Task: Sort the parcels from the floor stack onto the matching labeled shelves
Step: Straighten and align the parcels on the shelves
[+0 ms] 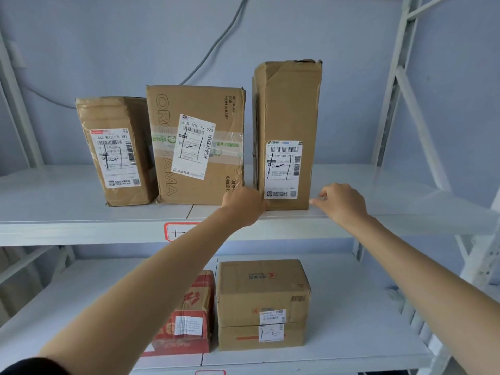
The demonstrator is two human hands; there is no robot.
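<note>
I see the tall box [288,133] standing upright on the upper shelf [81,209], out at about 1 o'clock from the middle of my view. It has a white label [283,169] on its front. My left hand [243,204] is at the box's lower left corner, at its 7 o'clock. The hand touches that edge, but its fingers are turned away from me, so I cannot tell if they grip the box or just press on it. My right hand [342,203] is at the box's 4 o'clock, just beside the lower right corner. Its fingers are loosely bent and point toward the box, and they hold nothing.

At the tall box's 9 o'clock stands a wide box [196,144], close beside it, with taped label. Further at 9 o'clock is a smaller box [116,151], leaning a little.

A red-edged tag [178,231] sits on the shelf's front rim, partly hidden by my left arm. On the lower shelf [351,320], at 6 o'clock, a brown box [262,304] sits beside a red box [189,315].
</note>
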